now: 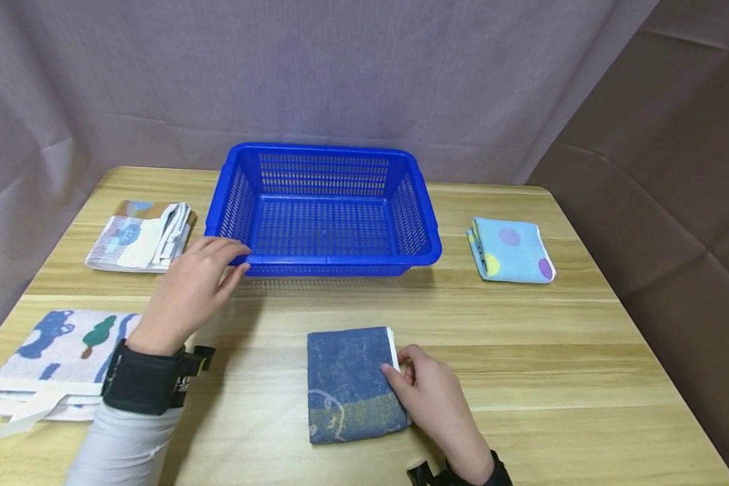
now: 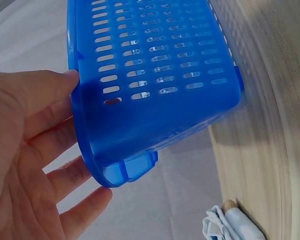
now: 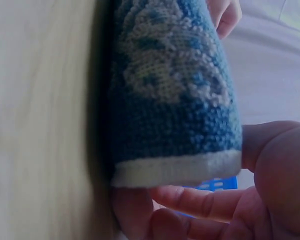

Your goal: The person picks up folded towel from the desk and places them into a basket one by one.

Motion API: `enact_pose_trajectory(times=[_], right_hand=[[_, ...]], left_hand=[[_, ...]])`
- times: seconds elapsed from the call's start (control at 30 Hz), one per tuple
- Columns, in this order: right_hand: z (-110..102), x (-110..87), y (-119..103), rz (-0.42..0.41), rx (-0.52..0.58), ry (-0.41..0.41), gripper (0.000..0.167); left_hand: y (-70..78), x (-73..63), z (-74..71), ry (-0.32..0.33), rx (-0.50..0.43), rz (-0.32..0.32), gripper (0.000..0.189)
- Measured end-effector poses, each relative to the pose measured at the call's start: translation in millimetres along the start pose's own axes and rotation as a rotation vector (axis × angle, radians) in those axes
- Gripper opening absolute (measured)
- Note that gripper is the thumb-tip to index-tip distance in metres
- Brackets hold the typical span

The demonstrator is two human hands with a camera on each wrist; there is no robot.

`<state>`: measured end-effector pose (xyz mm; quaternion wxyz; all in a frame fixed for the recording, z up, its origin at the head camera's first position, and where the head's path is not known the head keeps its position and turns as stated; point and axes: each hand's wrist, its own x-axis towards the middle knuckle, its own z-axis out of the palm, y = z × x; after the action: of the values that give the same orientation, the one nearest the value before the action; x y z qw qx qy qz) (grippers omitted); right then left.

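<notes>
A blue plastic basket point(image 1: 325, 260) with slotted walls stands at the back middle of the table. My left hand point(image 1: 197, 283) holds its rim at the front left corner; in the left wrist view the thumb point(image 2: 55, 85) lies against the outside and the other fingers reach over the rim. A folded dark blue towel point(image 1: 352, 385) with a yellowish band lies near the front middle. My right hand point(image 1: 434, 391) pinches its right edge, thumb on top and fingers under the white hem point(image 3: 180, 169). The fingertips below are partly hidden by the cloth.
To the left lie a folded white and brown cloth point(image 1: 136, 236) and, nearer, a white towel with a blue bear and green tree point(image 1: 67, 351). A light blue dotted towel point(image 1: 513, 250) lies right of the basket. Grey curtain point(image 1: 340, 74) hangs behind the wooden table point(image 1: 553, 351).
</notes>
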<state>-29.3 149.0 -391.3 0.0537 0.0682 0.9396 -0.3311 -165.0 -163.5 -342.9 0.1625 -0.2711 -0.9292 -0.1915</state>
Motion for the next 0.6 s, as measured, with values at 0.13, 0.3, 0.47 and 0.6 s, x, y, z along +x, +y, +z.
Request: enact_pose_trajectory(times=[0.13, 0.3, 0.47, 0.6], right_hand=[[4.2, -1.5, -4.6, -0.016, 0.003, 0.002, 0.027], [6.6, -3.3, -8.9, -0.028, 0.012, -0.005, 0.029], [2.9, -1.2, -5.9, 0.001, 0.049, -0.017, 0.030], [-2.8, 1.4, -0.2, 0.023, 0.035, 0.021, 0.031]], left_hand=[[0.7, 0.1, -0.1, -0.004, 0.004, -0.005, 0.024], [0.1, 0.2, 0.1, -0.001, 0.007, 0.002, 0.025], [5.2, -1.2, -1.5, -0.008, 0.017, -0.040, 0.033], [17.9, -4.2, -9.2, 0.034, 0.039, -0.089, 0.041]])
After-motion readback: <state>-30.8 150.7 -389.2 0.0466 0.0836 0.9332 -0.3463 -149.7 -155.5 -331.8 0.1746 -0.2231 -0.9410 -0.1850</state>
